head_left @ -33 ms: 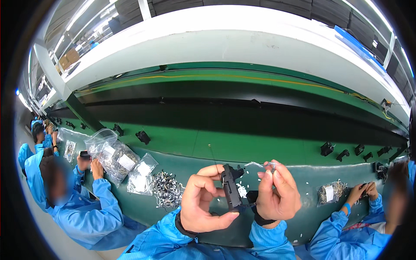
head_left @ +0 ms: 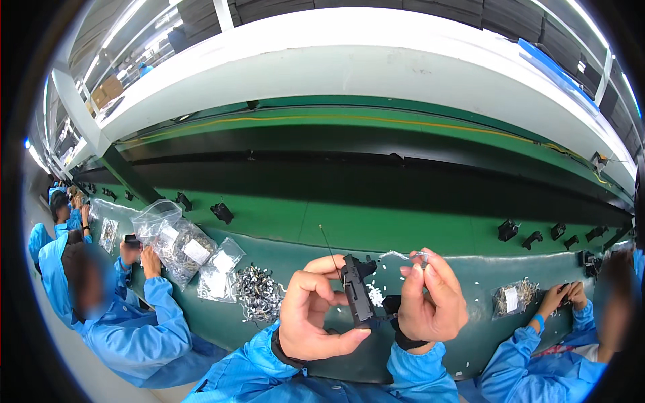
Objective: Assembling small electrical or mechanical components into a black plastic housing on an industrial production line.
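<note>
My left hand (head_left: pixel 310 317) is shut on a narrow black plastic part (head_left: pixel 357 293), held upright over the dark green bench (head_left: pixel 470 282); a thin wire sticks up from the part. Right beside it, my right hand (head_left: pixel 431 303) pinches a small clear strip with a metal piece (head_left: pixel 411 256) between thumb and forefinger, just above and to the right of the part's top. The two hands almost touch. Small white bits (head_left: pixel 376 295) lie on the bench behind the hands.
A pile of small metal pieces (head_left: pixel 258 295) and clear plastic bags (head_left: pixel 183 246) lie to my left. Black parts (head_left: pixel 222 212) ride the green conveyor beyond. A co-worker in blue (head_left: pixel 134 322) handles a bag at left; another person's hands (head_left: pixel 561 295) work at right by a small bag (head_left: pixel 512 299).
</note>
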A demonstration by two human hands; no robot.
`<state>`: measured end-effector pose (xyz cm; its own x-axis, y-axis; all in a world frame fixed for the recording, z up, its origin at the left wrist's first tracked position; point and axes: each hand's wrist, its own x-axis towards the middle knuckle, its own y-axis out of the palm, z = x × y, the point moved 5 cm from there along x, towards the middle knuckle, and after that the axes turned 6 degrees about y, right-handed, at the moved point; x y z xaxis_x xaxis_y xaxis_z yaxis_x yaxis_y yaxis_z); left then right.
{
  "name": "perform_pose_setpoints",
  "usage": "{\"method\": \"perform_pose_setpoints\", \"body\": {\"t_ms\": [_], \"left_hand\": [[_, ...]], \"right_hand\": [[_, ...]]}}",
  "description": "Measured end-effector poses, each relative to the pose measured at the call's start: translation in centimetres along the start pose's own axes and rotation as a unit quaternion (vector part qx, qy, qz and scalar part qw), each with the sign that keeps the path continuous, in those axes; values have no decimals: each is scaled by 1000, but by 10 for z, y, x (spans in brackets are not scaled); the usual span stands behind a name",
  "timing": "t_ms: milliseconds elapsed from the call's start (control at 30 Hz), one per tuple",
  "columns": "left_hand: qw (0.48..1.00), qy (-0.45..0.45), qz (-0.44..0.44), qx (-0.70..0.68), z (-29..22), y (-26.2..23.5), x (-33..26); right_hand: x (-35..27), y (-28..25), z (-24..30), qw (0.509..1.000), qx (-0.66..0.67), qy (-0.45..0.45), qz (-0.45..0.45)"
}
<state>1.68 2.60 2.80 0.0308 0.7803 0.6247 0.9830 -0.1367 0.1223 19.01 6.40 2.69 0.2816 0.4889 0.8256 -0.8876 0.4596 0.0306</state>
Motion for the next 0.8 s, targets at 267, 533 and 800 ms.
{"method": "perform_pose_setpoints", "body": {"t_ms": [267,533,800], "left_hand": [[999,16,1,38,1,1,-5],[998,43,-1,38,-1,-3,-3],[998,47,-33,-13,3,-6,-4]], "right_hand": [[-3,1,3,1000,1,9,17],[1,2,11,997,30,-44,61],[1,5,10,996,7,-50,67]]}}
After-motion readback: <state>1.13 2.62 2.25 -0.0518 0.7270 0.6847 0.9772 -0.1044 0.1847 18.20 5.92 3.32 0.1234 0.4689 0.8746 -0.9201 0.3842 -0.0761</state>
